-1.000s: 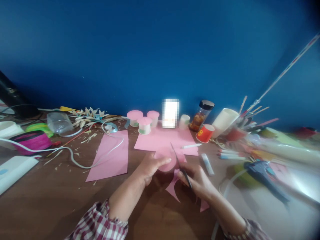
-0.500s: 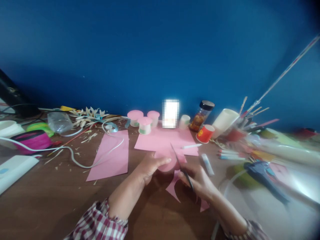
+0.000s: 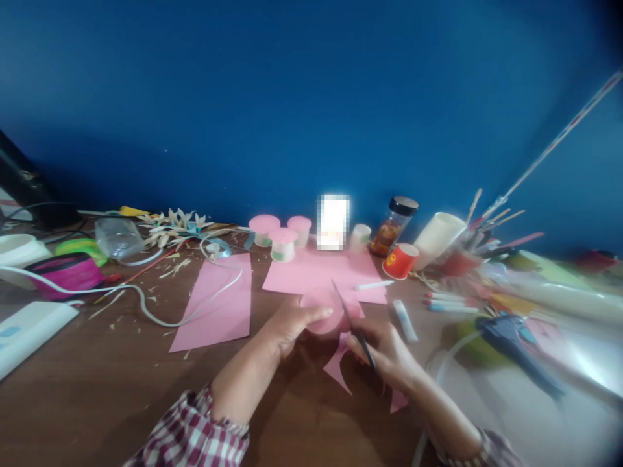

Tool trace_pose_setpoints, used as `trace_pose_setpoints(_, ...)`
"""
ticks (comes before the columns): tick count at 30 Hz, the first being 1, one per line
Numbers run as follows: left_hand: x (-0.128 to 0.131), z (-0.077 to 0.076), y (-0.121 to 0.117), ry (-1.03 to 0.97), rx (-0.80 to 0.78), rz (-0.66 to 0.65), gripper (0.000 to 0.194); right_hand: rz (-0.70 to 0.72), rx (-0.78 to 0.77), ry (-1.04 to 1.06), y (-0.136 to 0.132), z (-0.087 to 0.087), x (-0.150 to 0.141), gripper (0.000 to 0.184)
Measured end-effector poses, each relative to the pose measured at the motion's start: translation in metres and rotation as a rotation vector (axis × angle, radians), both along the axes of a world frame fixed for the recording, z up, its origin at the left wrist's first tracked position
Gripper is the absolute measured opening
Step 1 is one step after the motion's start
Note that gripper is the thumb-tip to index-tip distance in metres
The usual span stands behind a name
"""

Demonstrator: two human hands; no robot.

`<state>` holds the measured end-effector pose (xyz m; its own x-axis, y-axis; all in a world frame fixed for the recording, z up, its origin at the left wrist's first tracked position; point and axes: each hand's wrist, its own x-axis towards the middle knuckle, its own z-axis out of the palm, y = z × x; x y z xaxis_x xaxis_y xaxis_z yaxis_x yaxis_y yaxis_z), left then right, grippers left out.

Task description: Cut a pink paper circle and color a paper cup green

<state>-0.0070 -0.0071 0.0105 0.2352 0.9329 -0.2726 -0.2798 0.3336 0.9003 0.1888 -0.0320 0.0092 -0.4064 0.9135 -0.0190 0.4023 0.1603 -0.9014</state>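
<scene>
My left hand (image 3: 291, 324) pinches a rounded piece of pink paper (image 3: 325, 312), held just above the brown table (image 3: 97, 389). My right hand (image 3: 384, 350) is closed round a pair of dark scissors (image 3: 351, 322), whose blades point up and away, against the right side of that paper. Pink offcuts (image 3: 338, 368) lie under my hands. Both wrists show plaid sleeves.
Two pink sheets (image 3: 217, 305) lie ahead, with a white ribbon (image 3: 146, 305) across the left one. Pink-topped cups (image 3: 282, 243), a red cup (image 3: 400, 259), a jar (image 3: 392, 226), a glue stick (image 3: 405, 319), pens (image 3: 448, 301) and a blue glue gun (image 3: 516, 344) crowd the back and right.
</scene>
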Motion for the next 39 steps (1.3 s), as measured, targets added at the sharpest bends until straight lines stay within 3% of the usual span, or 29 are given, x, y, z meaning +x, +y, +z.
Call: trace_pose_setpoints(39,-0.0060,-0.0005,0.0019,0.082,0.031,-0.039,0.047,0.008,0.004,0.009,-0.0011,0.0021,0.0012,0.030)
